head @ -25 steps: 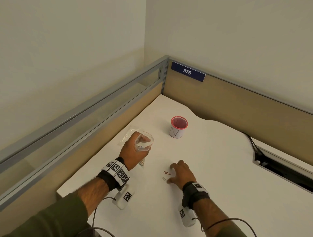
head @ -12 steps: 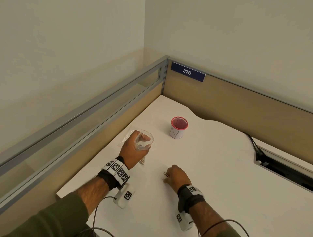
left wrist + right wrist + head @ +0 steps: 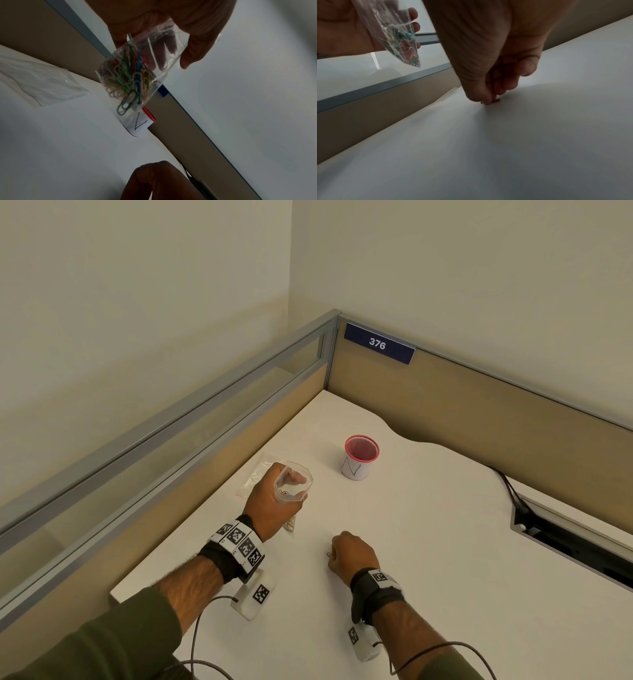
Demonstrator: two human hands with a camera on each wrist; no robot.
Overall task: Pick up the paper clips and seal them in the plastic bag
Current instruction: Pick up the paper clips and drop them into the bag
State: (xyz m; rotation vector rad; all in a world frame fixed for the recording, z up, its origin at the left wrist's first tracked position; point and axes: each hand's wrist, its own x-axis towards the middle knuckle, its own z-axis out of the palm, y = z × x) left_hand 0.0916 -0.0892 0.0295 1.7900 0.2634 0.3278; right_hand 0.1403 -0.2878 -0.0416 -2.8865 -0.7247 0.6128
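Paper clips, loose: one red clip (image 3: 494,100) lies flat on the white desk (image 3: 445,542), pinned at the thumb and fingertips (image 3: 485,99) of the right hand (image 3: 352,553). Whether the clip is already clear of the surface cannot be told; a second thin clip seems to show at the knuckles in the head view, too small to confirm.

Paper clips, bagged (image 3: 127,79): a mixed-colour heap, green, blue, yellow, red and white, sunk into the lower corner of the plastic bag (image 3: 137,75).

Plastic bag: small, clear, zip-top; held above the desk by the left hand (image 3: 270,501), fingers curled round its upper part, mouth propped open and facing upward. Not yet sealed.

Handling, judged: each clip is light, stiff, thin and smooth, lying flush with a slick top, so likely to skate away under a flat push; best taken at one rounded end, tipped up by a nail, then pinched across the wire. The bag is limp film, weighted low by its contents; best held at the rim beside the zip strip, leaving the mouth free for the drop.

Also present: a second clear bag (image 3: 42,81) flat on the desk by the partition; a red-rimmed cup (image 3: 359,457) standing well beyond both hands; a blue plate (image 3: 378,343) reading 376.
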